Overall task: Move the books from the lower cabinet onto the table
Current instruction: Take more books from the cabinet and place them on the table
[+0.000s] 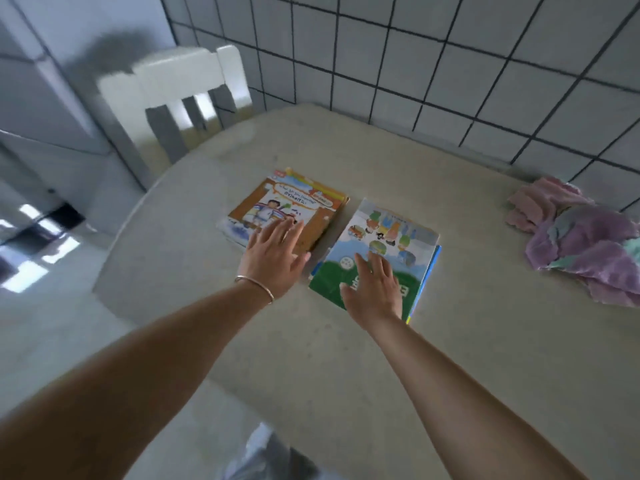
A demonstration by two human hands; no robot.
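Note:
Two small stacks of picture books lie side by side on the beige table (346, 358). The left stack (294, 202) has an orange-brown cover on top. The right stack (388, 233) shows a green and blue cover with cartoon figures. My left hand (273, 258), with a thin bracelet at the wrist, lies flat with fingers spread over the near edge of the orange stack. My right hand (374, 285) rests flat, fingers apart, on the near green part of the right stack. Neither hand grips anything. The lower cabinet is out of view.
A crumpled pink and purple cloth (581, 244) lies at the table's right side near the tiled wall (415, 57). A white chair (180, 95) stands at the table's far left corner. Glossy floor (41, 306) lies to the left.

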